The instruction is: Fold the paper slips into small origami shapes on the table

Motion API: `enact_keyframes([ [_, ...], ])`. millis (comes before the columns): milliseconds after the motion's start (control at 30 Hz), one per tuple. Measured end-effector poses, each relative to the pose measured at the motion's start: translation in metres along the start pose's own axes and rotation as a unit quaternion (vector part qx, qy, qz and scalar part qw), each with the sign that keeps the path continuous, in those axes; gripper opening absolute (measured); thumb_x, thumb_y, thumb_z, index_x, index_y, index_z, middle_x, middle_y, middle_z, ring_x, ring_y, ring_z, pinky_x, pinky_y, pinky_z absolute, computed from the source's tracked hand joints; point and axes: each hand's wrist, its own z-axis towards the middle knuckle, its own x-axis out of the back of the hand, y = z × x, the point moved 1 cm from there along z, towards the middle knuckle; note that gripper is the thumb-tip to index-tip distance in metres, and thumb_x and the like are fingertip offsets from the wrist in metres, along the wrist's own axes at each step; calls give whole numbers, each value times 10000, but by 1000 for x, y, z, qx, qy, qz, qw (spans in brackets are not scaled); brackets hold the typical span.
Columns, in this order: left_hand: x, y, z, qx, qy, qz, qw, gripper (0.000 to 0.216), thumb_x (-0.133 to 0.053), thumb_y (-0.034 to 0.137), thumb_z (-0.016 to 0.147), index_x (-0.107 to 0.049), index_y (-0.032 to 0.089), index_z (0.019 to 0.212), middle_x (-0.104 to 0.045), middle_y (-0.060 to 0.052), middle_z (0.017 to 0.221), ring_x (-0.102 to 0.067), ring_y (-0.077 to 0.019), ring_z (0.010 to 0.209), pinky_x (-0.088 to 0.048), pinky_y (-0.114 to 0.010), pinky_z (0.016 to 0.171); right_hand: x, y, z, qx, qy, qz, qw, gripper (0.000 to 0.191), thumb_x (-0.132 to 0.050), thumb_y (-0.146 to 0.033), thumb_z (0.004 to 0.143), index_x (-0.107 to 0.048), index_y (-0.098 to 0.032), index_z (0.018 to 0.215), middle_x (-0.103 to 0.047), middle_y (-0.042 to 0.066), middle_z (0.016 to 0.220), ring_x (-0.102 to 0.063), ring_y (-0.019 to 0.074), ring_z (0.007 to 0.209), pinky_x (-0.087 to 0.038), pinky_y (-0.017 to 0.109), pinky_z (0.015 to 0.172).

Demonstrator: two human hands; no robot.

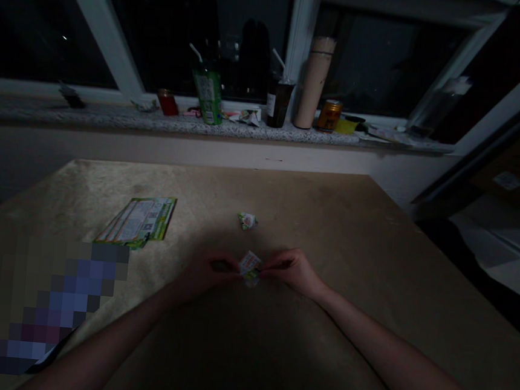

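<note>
Pinches a small white-and-green printed piece [250,266], seemingly paper in this dim light, by opposite edges between fingertips of left hand [201,273] and right hand [296,274], likely for steadiness, over a gold-brown table [330,219], with a similar crumpled piece [247,220] lying just beyond, clear of both.

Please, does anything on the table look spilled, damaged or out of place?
No spill or damage is visible in the dim light. Only the green-and-white sheets on the table look slightly askew: they overlap with edges unaligned. Pixelation hides part of the lower left.
</note>
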Motion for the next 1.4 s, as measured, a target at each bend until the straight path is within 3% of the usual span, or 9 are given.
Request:
enact_keyframes([
  [133,0,0,0,6,-3,23,1000,212,-695,370,708,-699,200,833,-717,-10,826,-668,-198,784,-516,-305,736,3,-2,0,96,-3,-102,990,236,-725,-424,737,-749,-197,795,-678,60,829,-636,163,760,-511,283,656],
  [367,-1,-2,4,-39,-44,105,993,185,-682,378,759,-699,221,854,-699,6,828,-639,-190,772,-480,-303,740,3,2,-3,265,-79,-420,864,219,-634,-351,851,-706,-232,1019,-659,66,939,-546,196,922,-395,353,832],
  [533,-1,-1,4,-100,-55,165,980,169,-643,371,815,-677,257,936,-646,-13,1042,-559,-230,1004,-389,-365,925,0,7,-2,280,-90,-474,830,187,-570,-312,896,-703,-216,985,-663,62,903,-533,190,875,-381,322,785],
  [600,-1,0,4,-135,-47,208,968,180,-636,357,827,-672,270,980,-581,-30,1150,-502,-244,1091,-362,-374,955,0,6,-1,265,-100,-483,828,174,-567,-298,896,-708,-217,959,-653,60,890,-532,188,866,-380,313,763],
  [700,-1,0,5,-170,-38,270,947,163,-634,351,840,-675,259,968,-557,-38,1096,-497,-235,1057,-374,-360,926,0,1,-1,230,-106,-469,846,176,-572,-314,893,-711,-222,950,-642,58,900,-541,185,872,-380,308,765],
  [833,0,-2,7,-159,-29,292,943,146,-655,368,821,-685,255,908,-559,-29,1039,-497,-234,1021,-366,-368,921,0,-1,-1,179,-102,-414,887,159,-622,-313,863,-704,-237,976,-647,42,919,-560,179,899,-377,306,806],
  [933,0,-4,8,-146,-21,294,944,145,-649,380,823,-698,266,898,-554,-30,1074,-473,-247,1060,-335,-388,955,1,1,1,139,-47,-393,908,143,-725,-321,774,-713,-210,864,-633,32,863,-560,177,878,-363,305,795],
  [1067,-2,-6,10,-120,-15,291,949,152,-616,378,850,-708,267,898,-555,-27,1101,-468,-244,1073,-313,-396,971,4,-1,3,89,13,-404,910,175,-792,-343,694,-701,-200,741,-605,14,848,-535,181,901,-308,327,826],
  [1400,-6,2,11,-80,-1,296,952,194,-571,363,870,-706,226,840,-596,-27,1021,-502,-233,1017,-321,-400,927,5,2,8,20,24,-417,909,148,-748,-363,748,-712,-220,737,-614,6,863,-511,172,928,-234,339,842],
])
